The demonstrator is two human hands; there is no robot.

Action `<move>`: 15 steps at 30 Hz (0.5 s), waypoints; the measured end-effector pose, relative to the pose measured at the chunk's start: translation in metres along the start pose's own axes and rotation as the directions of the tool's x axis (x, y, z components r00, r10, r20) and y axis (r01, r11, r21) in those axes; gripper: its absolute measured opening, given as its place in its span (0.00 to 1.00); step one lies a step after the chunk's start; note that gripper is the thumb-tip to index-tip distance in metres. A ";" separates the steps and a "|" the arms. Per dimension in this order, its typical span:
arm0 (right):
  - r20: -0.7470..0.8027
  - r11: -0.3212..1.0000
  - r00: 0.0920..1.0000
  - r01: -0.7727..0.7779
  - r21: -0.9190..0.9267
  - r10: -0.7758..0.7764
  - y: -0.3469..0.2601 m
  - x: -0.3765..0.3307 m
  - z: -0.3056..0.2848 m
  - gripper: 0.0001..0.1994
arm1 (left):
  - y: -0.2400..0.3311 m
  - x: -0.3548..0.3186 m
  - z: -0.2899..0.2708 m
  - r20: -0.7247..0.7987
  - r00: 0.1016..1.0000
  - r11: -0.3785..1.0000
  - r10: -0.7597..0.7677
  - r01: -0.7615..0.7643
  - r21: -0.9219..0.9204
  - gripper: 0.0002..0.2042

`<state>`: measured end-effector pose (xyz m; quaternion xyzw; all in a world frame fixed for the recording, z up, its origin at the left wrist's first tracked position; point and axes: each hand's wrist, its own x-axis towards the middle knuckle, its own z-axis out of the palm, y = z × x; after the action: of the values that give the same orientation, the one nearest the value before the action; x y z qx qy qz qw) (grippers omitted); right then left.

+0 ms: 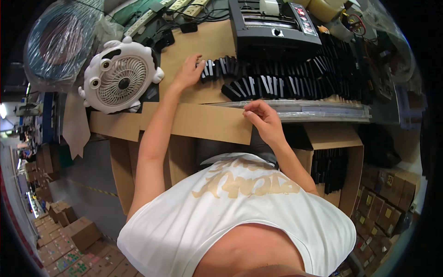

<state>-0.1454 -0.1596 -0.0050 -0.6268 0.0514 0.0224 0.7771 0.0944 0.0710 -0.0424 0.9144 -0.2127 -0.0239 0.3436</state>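
Two rows of small flat black pieces [272, 86] stand on edge, leaning against one another, on a cardboard sheet on the bench. My left hand [188, 73] is at the left end of the shorter, farther row [221, 68]. Its fingers are partly spread, with the tips close to or touching the end piece. My right hand [265, 121] is nearer my body, beside the right end of a long cardboard flap [212, 122]. Its thumb and fingers are drawn together at the flap's upper corner. Whatever they pinch, if anything, is too small to make out.
A white animal-shaped fan [122, 78] stands at left. Behind the rows sits a black tape machine [277, 32], with power strips [182, 8] to its left. An open carton [330, 171] with black pieces stands below the bench at right. Cartons [80, 233] are stacked on the floor.
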 end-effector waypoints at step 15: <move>-0.192 0.997 0.979 0.065 -0.030 -0.070 -0.019 -0.016 -0.029 0.08 | -0.039 0.152 -0.007 -0.248 0.953 0.695 0.175 0.059 0.717 0.16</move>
<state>-0.1609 -0.1919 0.0093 -0.6364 0.1049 -0.0642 0.7615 0.2488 0.0400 -0.0467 0.9610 -0.1802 0.2094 -0.0111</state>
